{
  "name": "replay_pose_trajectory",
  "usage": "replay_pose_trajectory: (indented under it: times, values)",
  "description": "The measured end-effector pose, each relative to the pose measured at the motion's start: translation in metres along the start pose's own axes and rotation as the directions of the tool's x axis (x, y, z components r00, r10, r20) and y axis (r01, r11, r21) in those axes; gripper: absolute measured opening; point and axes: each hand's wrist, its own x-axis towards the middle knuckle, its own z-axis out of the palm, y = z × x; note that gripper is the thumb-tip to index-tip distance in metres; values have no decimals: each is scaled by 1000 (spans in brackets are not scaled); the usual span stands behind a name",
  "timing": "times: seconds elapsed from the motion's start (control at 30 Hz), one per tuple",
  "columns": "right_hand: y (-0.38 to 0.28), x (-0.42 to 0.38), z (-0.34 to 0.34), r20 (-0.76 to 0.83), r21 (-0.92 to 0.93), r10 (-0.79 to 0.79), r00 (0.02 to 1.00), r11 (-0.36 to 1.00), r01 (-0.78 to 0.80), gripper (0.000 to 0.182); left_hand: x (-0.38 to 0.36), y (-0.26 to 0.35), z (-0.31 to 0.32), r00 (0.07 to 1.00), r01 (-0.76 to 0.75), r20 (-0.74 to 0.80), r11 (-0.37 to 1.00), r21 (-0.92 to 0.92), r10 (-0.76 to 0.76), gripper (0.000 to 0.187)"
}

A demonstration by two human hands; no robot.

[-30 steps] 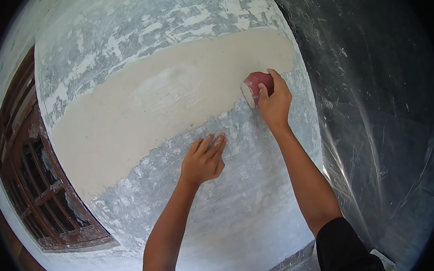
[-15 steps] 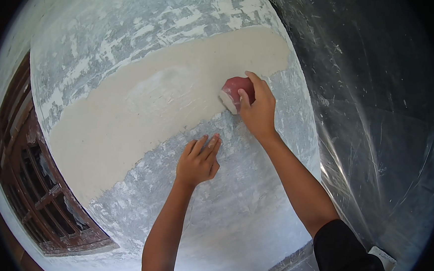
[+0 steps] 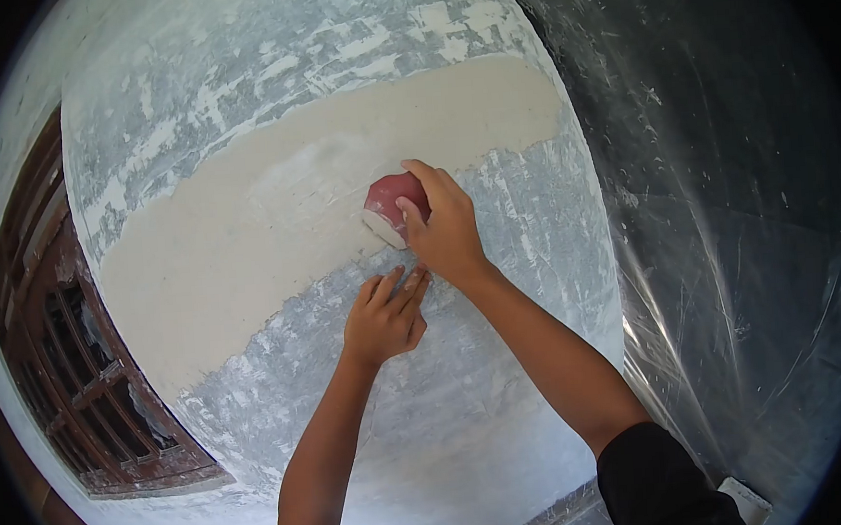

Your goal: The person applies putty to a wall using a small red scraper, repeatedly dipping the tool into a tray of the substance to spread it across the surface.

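My right hand (image 3: 447, 224) grips a red scraper (image 3: 395, 199) whose pale, plaster-coated edge rests against the wall. The scraper lies at the lower border of a smooth beige plaster band (image 3: 217, 246) that runs diagonally across the wall. Just below and left of it, my left hand (image 3: 381, 318) has its fingers stretched out near the rough grey wall surface (image 3: 447, 386), and it holds nothing. The fingertips of my left hand are close to the base of my right hand.
A brown wooden window frame with bars (image 3: 111, 397) is at the left. Dark plastic sheeting (image 3: 717, 225) hangs along the right side. A small whitish object (image 3: 746, 500) lies at the lower right, partly behind my sleeve.
My right hand and the red scraper have moved left and slightly down along the band's lower border. My left hand has stayed almost in place.
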Motion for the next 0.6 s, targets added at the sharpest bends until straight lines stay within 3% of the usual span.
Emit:
replay_pose_trajectory:
  times: [0.07, 0.23, 0.3, 0.37, 0.5, 0.6]
  values:
    - [-1, 0, 9, 128, -6, 85, 988, 996, -85, 41, 0, 0, 0, 1000, 0, 0, 1000, 1, 0, 45]
    - [55, 30, -57, -243, -326, 57, 968, 936, -137, 42, -2, -1, 4, 1000, 2, -15, 1000, -8, -2, 45]
    - [46, 26, -56, -250, -302, 35, 968, 947, -112, 42, -1, 0, 5, 1000, 2, -9, 1000, 12, -2, 45]
    - [18, 16, -27, -131, -188, 6, 991, 982, -31, 44, 1, 1, 3, 1000, 4, -7, 1000, 11, -4, 45]
    - [-26, -2, 32, 157, 106, 96, 983, 988, -114, 47, -7, -5, 4, 998, 8, 62, 999, -48, -5, 44]
    - [3, 5, 19, 32, -17, 106, 994, 994, -105, 43, 0, 0, 0, 1000, 2, -7, 1000, 4, -2, 43]
